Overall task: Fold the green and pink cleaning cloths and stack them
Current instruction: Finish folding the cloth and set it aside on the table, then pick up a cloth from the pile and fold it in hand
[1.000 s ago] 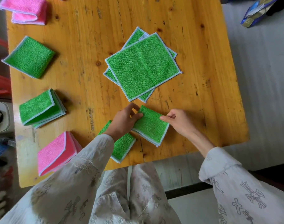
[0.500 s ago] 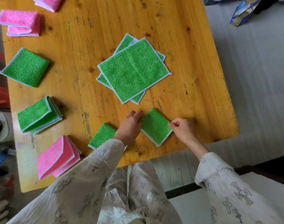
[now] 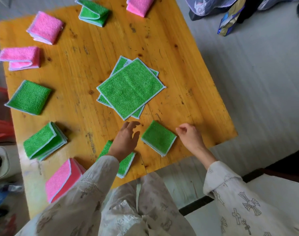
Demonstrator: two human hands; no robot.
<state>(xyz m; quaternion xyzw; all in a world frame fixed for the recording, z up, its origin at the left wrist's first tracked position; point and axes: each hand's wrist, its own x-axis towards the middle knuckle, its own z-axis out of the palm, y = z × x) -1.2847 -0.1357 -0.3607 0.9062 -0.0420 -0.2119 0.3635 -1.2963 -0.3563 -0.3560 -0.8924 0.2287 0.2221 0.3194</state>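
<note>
Since there is only the head view, every line below reads from it.

Left hand: the left hand [image 3: 126, 140] hovers over the near part of the table [image 3: 188, 62], fingers spread and relaxed, gripping nothing; it points toward the flat pile, which suggests a reach for the next cloth.

Right hand: the right hand [image 3: 189, 136] hangs just right of the small folded cloth, fingers loosely curled, holding nothing and apart from the fabric.

Folded green cloth: the folded green cloth [image 3: 158, 137] lies between the two hands near the near edge, folded small, apparently set down as finished.

Unfolded pile: the unfolded green cloths [image 3: 131, 89] sit at the table's middle, flat and overlapping askew, just beyond the left fingertips; they look like the stock yet to be folded.

Cloth under the forearm: a second folded green cloth [image 3: 124, 163] lies near the near edge, partly hidden by the left sleeve.

Left-side folded cloths: a green stack [image 3: 43, 142] and a pink stack [image 3: 60, 179] sit near left, sorted by colour; a single folded green cloth [image 3: 28, 97] lies farther along the left side.

Far cloths: folded pink cloths [image 3: 45, 27] and [image 3: 20, 57], another pink one [image 3: 139, 5] and a folded green piece [image 3: 93, 12] ring the far side, kept clear of the working middle.

Progress: most cloths look folded; the flat pile and the final stacking seem to remain.
</note>
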